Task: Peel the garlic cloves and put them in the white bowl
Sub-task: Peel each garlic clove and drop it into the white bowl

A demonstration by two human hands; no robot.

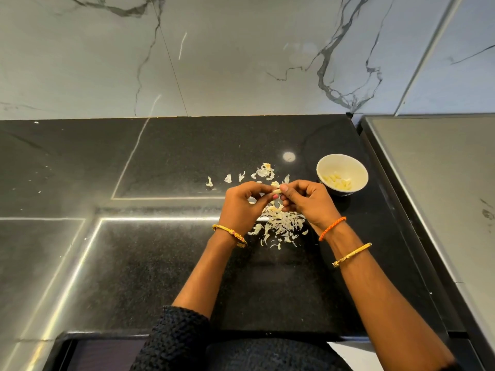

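Both hands meet over the shiny black speckled stone countertop (160, 277), just left of the small round white ceramic bowl (359, 172). The left hand (241, 204) has its fingers curled in and pinches one end of a small pale garlic clove (276, 190), and the right hand (308, 200) pinches the other end with thumb and fingertips, rest of the fingers bent loosely. So the clove sits between the two hands, near the bowl's left rim and not in it. Inside the bowl there's a little bunch of peeled yellowish cloves (338, 181) lying on the bottom. A heap of thin white papery garlic skins (281, 227) lies on the counter below-left of the bowl, right under the hands, with more loose skin scraps (263, 171) scattered to the bowl's left. Gold bangles on both wrists, plus an orange braided thread band (332, 228) on the right one.
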